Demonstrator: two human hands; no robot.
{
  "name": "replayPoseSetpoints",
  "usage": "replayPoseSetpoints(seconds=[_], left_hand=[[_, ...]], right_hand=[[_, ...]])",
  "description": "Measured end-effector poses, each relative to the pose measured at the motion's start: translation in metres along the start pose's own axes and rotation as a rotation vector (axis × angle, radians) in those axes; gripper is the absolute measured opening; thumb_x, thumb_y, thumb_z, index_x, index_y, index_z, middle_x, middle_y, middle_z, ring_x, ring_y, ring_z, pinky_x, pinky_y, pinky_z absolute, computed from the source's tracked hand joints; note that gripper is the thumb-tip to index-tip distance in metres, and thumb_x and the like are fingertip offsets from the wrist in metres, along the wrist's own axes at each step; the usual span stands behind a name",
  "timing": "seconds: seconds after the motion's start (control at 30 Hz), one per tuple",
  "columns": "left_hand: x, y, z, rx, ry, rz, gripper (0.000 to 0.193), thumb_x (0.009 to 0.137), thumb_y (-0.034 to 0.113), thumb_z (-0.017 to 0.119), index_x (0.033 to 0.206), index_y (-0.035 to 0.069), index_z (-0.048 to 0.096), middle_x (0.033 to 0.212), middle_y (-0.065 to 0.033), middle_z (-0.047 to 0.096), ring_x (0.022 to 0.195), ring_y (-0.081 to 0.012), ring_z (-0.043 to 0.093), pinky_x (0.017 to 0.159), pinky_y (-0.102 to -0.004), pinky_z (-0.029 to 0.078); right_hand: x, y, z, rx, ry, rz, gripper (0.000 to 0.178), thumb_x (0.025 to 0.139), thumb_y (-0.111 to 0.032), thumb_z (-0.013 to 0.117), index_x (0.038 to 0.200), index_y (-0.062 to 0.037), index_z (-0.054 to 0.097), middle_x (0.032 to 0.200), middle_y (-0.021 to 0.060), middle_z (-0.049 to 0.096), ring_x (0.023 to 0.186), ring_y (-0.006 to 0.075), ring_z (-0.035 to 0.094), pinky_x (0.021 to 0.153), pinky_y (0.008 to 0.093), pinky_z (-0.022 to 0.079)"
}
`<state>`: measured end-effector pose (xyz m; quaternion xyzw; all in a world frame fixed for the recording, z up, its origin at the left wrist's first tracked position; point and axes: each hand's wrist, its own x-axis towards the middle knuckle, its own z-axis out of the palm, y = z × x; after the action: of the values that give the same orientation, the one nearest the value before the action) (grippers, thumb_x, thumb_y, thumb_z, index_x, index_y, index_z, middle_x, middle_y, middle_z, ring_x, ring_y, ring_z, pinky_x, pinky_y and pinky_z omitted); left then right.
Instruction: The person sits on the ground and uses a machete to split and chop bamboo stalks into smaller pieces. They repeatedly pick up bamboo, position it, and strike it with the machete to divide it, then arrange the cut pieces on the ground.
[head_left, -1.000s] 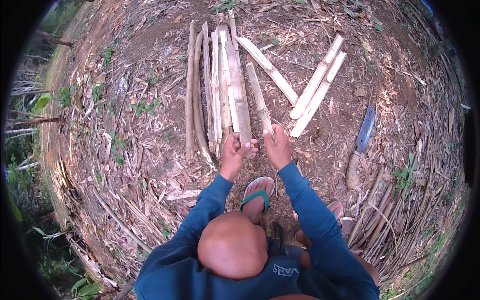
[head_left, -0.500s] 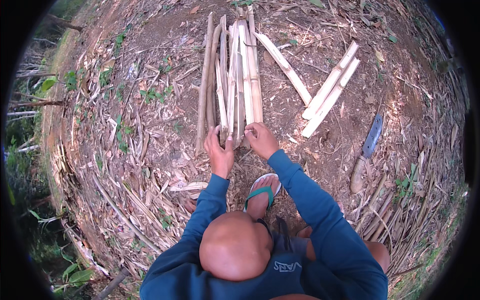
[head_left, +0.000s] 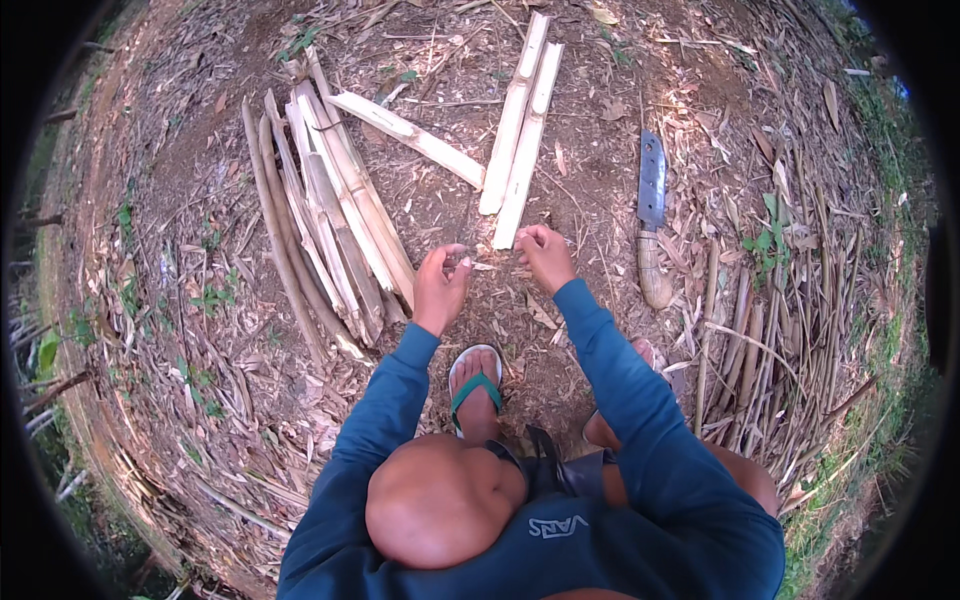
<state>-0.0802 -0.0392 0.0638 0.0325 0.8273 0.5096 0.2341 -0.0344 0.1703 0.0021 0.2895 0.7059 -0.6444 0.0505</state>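
Two pale split bamboo pieces (head_left: 527,140) lie side by side on the ground, pointing away from me. My right hand (head_left: 546,258) is at the near end of the right piece, its bent fingers slightly apart; whether the fingertips touch the bamboo I cannot tell. To its left, my left hand (head_left: 440,288) hovers with curled fingers and the thumb held apart, nothing between them. Another split bamboo piece (head_left: 410,138) lies slanted, its near end by the pair. Left of my hands rests a pile of split bamboo and sticks (head_left: 335,210).
A large knife (head_left: 652,185) with a pale handle lies on the ground to the right. Beyond it is a heap of thin sticks (head_left: 745,350). My sandalled foot (head_left: 475,390) is just below my hands. Dry leaves and chips (head_left: 240,330) litter the soil.
Both hands have left the near end of the pile and moved right, toward the pair of split bamboo pieces. The view has turned right, so the pile now appears farther left.
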Motion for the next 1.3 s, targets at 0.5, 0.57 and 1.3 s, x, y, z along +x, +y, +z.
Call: replayPoseSetpoints(seconds=[0.5, 0.57, 1.3], left_hand=[[0.068, -0.004, 0.092, 0.502, 0.176, 0.265, 0.056, 0.075, 0.019, 0.083, 0.116, 0.001, 0.049, 0.102, -0.0186, 0.059, 0.099, -0.0365, 0.06, 0.082, -0.0443, 0.048], [0.07, -0.013, 0.088, 0.454, 0.148, 0.217, 0.055, 0.075, 0.019, 0.083, 0.115, 0.001, 0.05, 0.097, -0.0184, 0.061, 0.096, -0.0368, 0.061, 0.081, -0.0445, 0.048], [0.008, -0.013, 0.075, 0.433, -0.194, 0.162, 0.041, 0.086, 0.035, 0.073, 0.106, 0.004, 0.055, 0.105, -0.02, 0.058, 0.094, -0.0393, 0.061, 0.083, -0.0484, 0.05]], right_hand=[[-0.036, 0.026, -0.121, -0.615, 0.814, -0.046, 0.046, 0.087, -0.023, 0.065, 0.128, -0.0059, 0.054, 0.124, 0.0177, 0.054, 0.122, 0.0361, 0.046, 0.103, 0.048, 0.035], [-0.038, 0.032, -0.134, -0.735, 0.806, 0.014, 0.061, 0.085, -0.026, 0.068, 0.138, -0.0069, 0.045, 0.131, 0.0198, 0.048, 0.127, 0.0391, 0.04, 0.106, 0.0518, 0.032], [-0.101, -0.08, -0.315, 0.162, 0.006, 0.447, 0.026, 0.092, -0.027, 0.061, 0.109, -0.0086, 0.056, 0.072, 0.0024, 0.057, 0.052, 0.0118, 0.055, 0.047, 0.0267, 0.049]])
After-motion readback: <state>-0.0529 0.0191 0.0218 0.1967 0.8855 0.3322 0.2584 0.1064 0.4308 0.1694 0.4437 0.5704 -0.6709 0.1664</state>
